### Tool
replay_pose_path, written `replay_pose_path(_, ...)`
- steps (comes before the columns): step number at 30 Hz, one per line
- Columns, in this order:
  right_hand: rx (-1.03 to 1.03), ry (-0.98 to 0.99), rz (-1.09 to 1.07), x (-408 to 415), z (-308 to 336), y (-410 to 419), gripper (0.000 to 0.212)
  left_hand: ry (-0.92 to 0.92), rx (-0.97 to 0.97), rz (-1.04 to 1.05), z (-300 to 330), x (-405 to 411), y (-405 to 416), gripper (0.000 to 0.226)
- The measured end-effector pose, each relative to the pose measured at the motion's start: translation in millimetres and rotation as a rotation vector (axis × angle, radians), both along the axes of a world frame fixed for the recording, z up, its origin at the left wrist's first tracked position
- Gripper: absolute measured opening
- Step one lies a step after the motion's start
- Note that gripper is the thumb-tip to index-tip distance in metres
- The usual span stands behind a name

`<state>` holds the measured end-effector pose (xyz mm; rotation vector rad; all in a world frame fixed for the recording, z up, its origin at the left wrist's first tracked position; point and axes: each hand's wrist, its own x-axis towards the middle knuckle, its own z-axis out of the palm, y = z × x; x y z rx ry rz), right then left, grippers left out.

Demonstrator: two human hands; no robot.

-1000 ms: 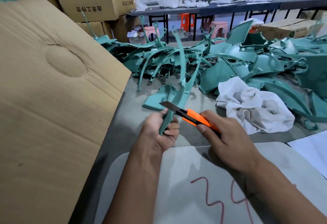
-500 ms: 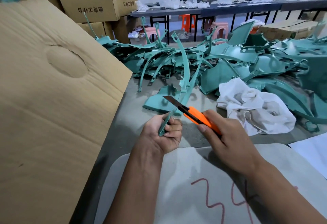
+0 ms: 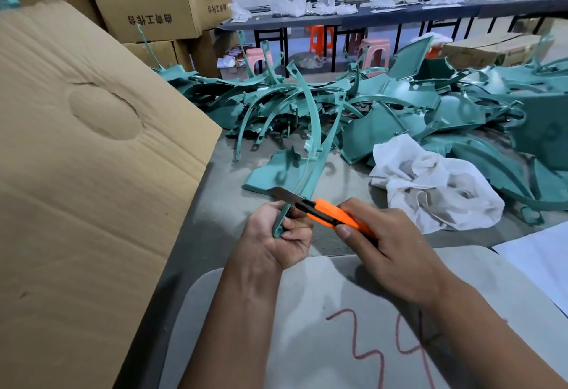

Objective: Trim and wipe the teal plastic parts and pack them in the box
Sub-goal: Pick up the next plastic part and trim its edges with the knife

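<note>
I'm early on: left hand [image 3: 276,244] grips curved teal plastic strip [image 3: 310,143], right hand [image 3: 390,250] grips orange utility knife [image 3: 325,212] w/ blade on it; teal parts pile [image 3: 415,106], crumpled white rag [image 3: 436,186], brown cardboard box flap [image 3: 92,158] await.

We read a red handwritten "34" on the grey board [image 3: 307,312]. Behind it, the stacked cardboard cartons [image 3: 147,4] carry printed characters, mirrored and unreadable to us.
</note>
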<state>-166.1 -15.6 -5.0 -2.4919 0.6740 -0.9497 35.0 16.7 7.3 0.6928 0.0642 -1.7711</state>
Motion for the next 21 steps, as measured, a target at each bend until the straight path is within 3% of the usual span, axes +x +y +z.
replay_pose_path(5,-0.092,-0.013,-0.151,-2.0,-0.1,-1.2,0.018,-0.024,-0.018,-0.056,-0.8,3.5,0.6,0.05)
replay_pose_path(9,-0.217,-0.037,-0.401,-10.8,1.6,-11.0,0.023,-0.016,-0.005,-0.057,-0.8,6.1,1.3,0.048)
replay_pose_path(12,-0.178,-0.18,-0.546,-11.8,1.2,-14.1,0.024,-0.071,-0.01,-0.018,0.5,8.2,1.7,0.055)
replay_pose_path(14,-0.163,-0.22,-0.472,-13.1,1.5,-14.9,0.022,-0.094,-0.006,0.032,1.3,8.0,1.1,0.064)
replay_pose_path(18,-0.183,-0.031,-0.164,-5.2,-0.3,-3.9,0.016,-0.113,-0.006,0.101,2.5,4.6,-1.2,0.064)
replay_pose_path(21,-0.215,0.017,-0.244,0.2,-4.0,-5.2,0.018,-0.154,0.003,0.064,2.5,2.7,-0.6,0.054)
